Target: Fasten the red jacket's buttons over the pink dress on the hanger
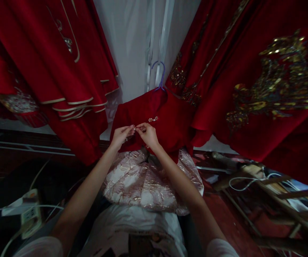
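Observation:
A red garment (132,110) hangs in front of me from a purple hanger (161,76). Its lower part is a pale pink, shiny patterned fabric (148,178). Small pearly flower-shaped ornaments (153,119) sit on its red front. My left hand (121,136) is closed in a pinch at the front, and part of a beaded ornament (128,138) shows below its fingers. Right beside it, my right hand (147,135) pinches at the same spot, fingertips almost touching the left ones. What lies between the right fingertips is too small to make out.
Red garments with pale piping (76,82) hang at the left; a red garment with gold sequins (271,89) hangs at the right. Behind is a pale wall (132,43) with metal rails. A power strip (31,214) lies lower left, a wooden frame (284,210) with white cable lower right.

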Demonstrator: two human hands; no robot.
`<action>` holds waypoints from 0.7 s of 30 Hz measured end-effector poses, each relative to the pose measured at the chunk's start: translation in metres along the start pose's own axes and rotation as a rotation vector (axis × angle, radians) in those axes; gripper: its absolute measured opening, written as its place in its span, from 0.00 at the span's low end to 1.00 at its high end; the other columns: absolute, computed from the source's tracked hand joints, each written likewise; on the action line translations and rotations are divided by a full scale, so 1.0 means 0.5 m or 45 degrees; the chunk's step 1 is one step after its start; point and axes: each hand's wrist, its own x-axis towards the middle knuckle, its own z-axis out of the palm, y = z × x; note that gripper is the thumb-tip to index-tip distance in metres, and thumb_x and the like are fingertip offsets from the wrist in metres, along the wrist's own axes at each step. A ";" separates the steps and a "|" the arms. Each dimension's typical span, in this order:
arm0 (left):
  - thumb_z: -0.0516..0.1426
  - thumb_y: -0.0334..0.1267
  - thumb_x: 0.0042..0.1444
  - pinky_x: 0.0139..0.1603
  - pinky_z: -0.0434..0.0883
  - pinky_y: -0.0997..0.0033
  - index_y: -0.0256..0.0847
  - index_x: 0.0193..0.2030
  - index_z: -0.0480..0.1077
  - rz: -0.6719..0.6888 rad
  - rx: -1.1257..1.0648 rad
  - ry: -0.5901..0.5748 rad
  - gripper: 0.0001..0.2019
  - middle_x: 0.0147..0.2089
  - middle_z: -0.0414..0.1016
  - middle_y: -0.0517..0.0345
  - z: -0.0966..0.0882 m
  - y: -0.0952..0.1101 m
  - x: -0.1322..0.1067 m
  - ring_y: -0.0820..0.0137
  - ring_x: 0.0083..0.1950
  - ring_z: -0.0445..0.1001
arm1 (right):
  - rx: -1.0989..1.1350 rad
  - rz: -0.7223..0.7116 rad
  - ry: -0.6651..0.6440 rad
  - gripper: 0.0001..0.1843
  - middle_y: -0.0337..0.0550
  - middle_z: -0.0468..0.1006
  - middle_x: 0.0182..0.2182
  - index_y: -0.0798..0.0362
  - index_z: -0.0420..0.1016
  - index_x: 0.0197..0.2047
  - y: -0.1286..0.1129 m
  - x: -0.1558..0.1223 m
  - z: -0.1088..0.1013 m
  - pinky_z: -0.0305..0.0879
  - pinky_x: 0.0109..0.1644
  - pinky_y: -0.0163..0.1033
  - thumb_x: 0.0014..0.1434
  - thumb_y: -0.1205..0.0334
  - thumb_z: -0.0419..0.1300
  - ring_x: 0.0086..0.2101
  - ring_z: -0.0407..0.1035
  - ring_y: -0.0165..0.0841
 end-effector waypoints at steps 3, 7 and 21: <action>0.67 0.50 0.41 0.40 0.74 0.71 0.33 0.37 0.77 -0.021 -0.043 -0.011 0.22 0.34 0.79 0.51 -0.001 0.001 -0.003 0.72 0.33 0.77 | 0.027 0.016 -0.005 0.07 0.41 0.78 0.34 0.54 0.75 0.38 -0.001 -0.006 -0.007 0.68 0.38 0.32 0.57 0.61 0.59 0.29 0.70 0.26; 0.66 0.49 0.42 0.40 0.74 0.73 0.33 0.36 0.77 -0.045 -0.093 -0.012 0.20 0.34 0.79 0.51 0.000 -0.001 -0.006 0.73 0.33 0.77 | 0.083 0.025 -0.017 0.08 0.41 0.78 0.34 0.54 0.76 0.38 0.005 -0.008 -0.007 0.68 0.38 0.32 0.57 0.61 0.60 0.30 0.71 0.26; 0.68 0.50 0.38 0.44 0.75 0.67 0.35 0.37 0.78 0.075 0.060 -0.021 0.22 0.39 0.81 0.49 -0.006 -0.004 -0.002 0.68 0.36 0.78 | 0.011 0.019 0.000 0.07 0.42 0.77 0.35 0.55 0.75 0.39 0.007 -0.009 -0.001 0.67 0.37 0.31 0.58 0.63 0.58 0.29 0.70 0.26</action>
